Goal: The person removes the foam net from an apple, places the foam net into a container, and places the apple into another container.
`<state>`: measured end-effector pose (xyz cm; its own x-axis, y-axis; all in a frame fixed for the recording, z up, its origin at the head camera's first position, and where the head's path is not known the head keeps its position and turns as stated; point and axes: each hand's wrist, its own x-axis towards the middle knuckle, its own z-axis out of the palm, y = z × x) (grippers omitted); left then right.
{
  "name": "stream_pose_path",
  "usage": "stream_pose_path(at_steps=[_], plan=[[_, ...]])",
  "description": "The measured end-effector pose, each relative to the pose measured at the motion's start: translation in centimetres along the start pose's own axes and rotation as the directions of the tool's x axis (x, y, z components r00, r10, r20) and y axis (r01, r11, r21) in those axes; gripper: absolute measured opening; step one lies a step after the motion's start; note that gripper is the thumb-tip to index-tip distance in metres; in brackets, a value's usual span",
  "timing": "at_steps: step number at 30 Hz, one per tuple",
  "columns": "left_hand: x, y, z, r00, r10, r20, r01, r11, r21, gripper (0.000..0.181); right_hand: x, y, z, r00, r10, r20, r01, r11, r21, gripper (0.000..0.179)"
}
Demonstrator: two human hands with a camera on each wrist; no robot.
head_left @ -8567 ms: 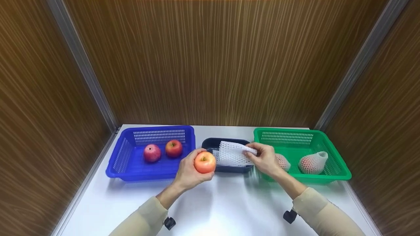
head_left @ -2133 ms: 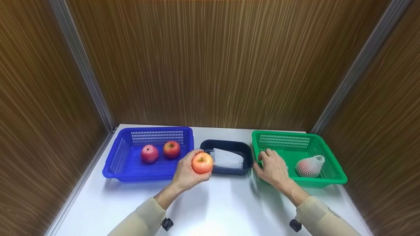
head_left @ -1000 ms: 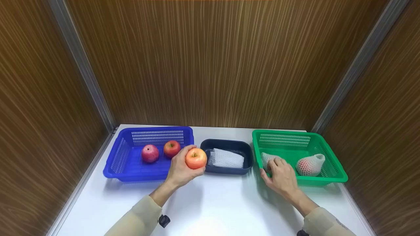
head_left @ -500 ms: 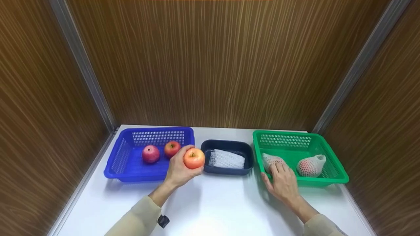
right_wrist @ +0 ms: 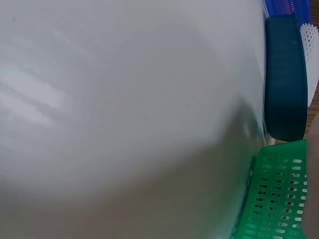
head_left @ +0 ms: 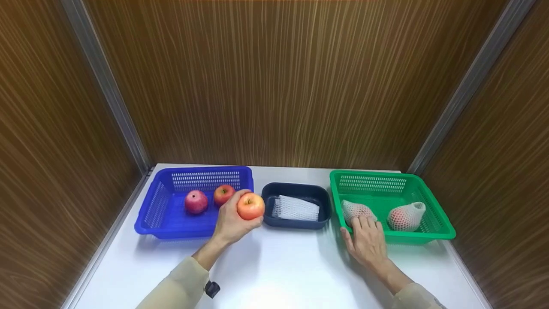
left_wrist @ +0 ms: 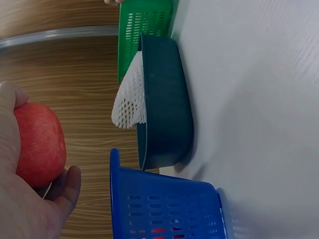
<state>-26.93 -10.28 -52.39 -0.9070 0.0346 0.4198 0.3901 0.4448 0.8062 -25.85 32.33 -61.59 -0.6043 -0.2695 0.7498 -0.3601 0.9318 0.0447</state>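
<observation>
My left hand [head_left: 231, 221] grips a red-yellow apple [head_left: 251, 206], stem up, over the gap between the blue basket [head_left: 148, 214] and the dark tray [head_left: 296, 223]. In the left wrist view, the fingers curl round this apple [left_wrist: 42, 144]. My right hand [head_left: 366, 240] lies over the front rim of the green basket [head_left: 373, 182]. Its fingers reach inside and touch an apple in a white foam net [head_left: 357, 210]; the thumb stays outside the rim. A second netted apple [head_left: 405, 216] sits to the right, its net bunched upward.
Two red apples, one dark pink [head_left: 196, 202] and one with its stem up [head_left: 223, 194], lie in the blue basket. White foam nets [head_left: 299, 208] lie flat in the dark tray. Wood-patterned walls [head_left: 274, 86] enclose the white table [head_left: 283, 274] at the back and sides.
My right hand has let go of the foam net it held over the tray and moved to the green basket, now at the left netted apple. My left hand has shifted left with its apple.
</observation>
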Motion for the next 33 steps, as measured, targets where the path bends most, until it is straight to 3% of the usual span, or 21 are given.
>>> stream_pose_path(at_steps=[21, 26, 33], plan=[[1.6, -2.8, -1.1, 0.993, -0.094, -0.077, 0.099, 0.993, 0.062, 0.077, 0.2, 0.0, -0.1, 0.999, 0.016, 0.039, -0.016, 1.000, -0.007, 0.044], [2.3, -4.1, -1.8, 0.985, -0.143, -0.100, 0.150, 0.986, 0.073, 0.078, 0.1, -0.1, -0.1, 0.999, 0.011, 0.034, -0.010, 1.000, -0.005, 0.039], [3.5, -5.2, -3.1, 0.967, -0.239, -0.088, 0.249, 0.961, 0.119, 0.081, 0.0, -0.2, -0.1, 1.000, 0.005, 0.013, -0.005, 1.000, -0.001, 0.039]])
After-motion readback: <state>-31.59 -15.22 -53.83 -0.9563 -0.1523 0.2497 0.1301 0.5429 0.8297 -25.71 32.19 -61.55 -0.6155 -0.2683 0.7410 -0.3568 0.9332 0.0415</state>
